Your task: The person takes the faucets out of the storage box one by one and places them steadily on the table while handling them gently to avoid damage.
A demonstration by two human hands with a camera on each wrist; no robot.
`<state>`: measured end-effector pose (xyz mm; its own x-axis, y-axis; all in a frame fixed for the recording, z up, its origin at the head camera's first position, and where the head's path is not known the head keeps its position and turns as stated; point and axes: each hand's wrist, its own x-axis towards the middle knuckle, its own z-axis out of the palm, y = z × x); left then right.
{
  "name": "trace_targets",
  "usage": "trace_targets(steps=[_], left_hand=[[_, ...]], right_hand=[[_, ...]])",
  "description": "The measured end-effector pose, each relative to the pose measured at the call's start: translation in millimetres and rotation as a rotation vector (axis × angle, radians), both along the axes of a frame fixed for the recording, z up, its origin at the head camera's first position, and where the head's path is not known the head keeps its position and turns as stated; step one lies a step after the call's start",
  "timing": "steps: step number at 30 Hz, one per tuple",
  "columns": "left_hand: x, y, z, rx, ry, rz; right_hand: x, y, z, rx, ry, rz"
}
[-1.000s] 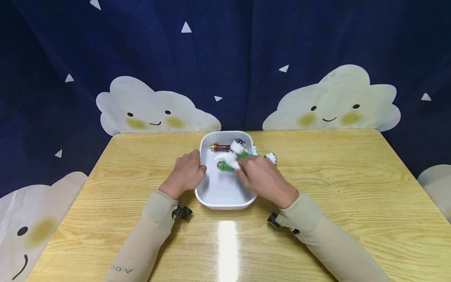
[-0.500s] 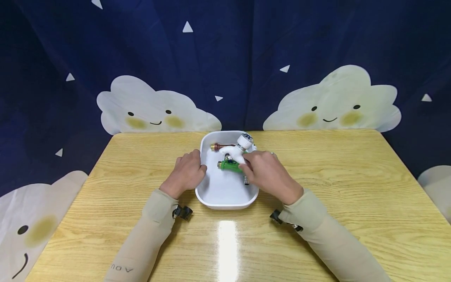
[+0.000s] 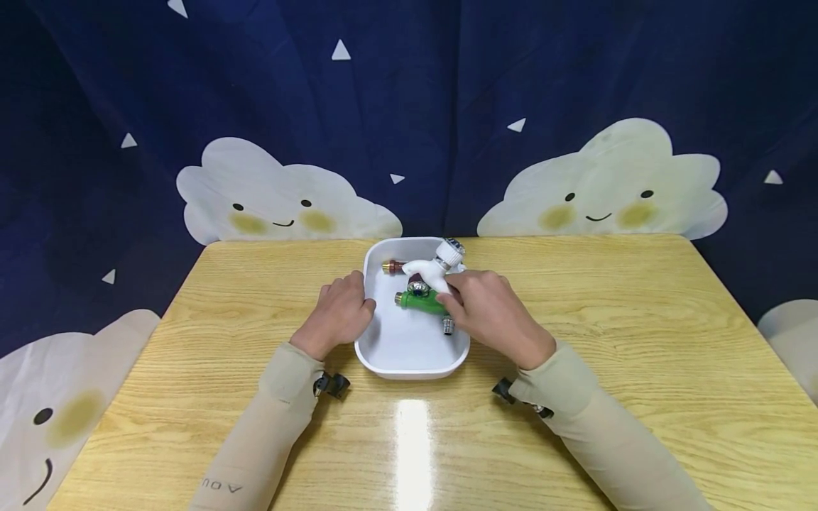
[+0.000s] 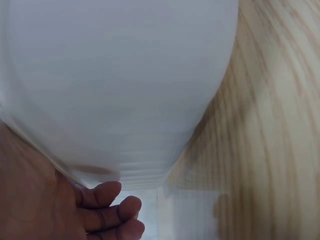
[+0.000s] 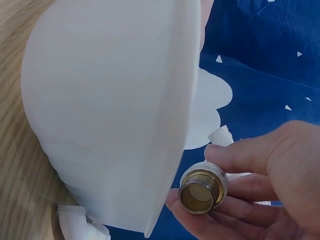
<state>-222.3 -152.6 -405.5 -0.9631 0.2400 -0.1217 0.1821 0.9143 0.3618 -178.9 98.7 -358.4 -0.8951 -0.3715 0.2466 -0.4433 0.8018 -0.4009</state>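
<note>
A white plastic tub (image 3: 405, 348) stands in the middle of the table. At its left rim my left hand (image 3: 337, 312) grips the wall, with curled fingers (image 4: 109, 192) by the edge in the left wrist view. My right hand (image 3: 495, 309) holds a white water tap (image 3: 429, 271) over the tub's right side. Its brass threaded end (image 5: 199, 194) points at the right wrist camera between thumb and fingers. Beneath it in the tub lie a green tap (image 3: 423, 301) and a reddish-brown tap (image 3: 393, 267), both partly covered from view.
Another white fitting (image 5: 75, 222) lies on the table close to the tub's outer right wall, hidden by my hand in the head view. The wooden table (image 3: 255, 298) ends at a dark blue curtain (image 3: 422, 106) with cloud prints.
My right hand has moved slightly right with the white tap, shifting it up and right over the tub. More of the green tap shows now. The left hand keeps its place.
</note>
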Motion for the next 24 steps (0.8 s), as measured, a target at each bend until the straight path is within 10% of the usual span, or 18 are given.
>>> trace_targets(steps=[24], left_hand=[[1.5, -1.3, -1.2, 0.006, 0.046, -0.007]], right_hand=[[-5.6, 11.6, 3.1, -0.048, 0.024, -0.032]])
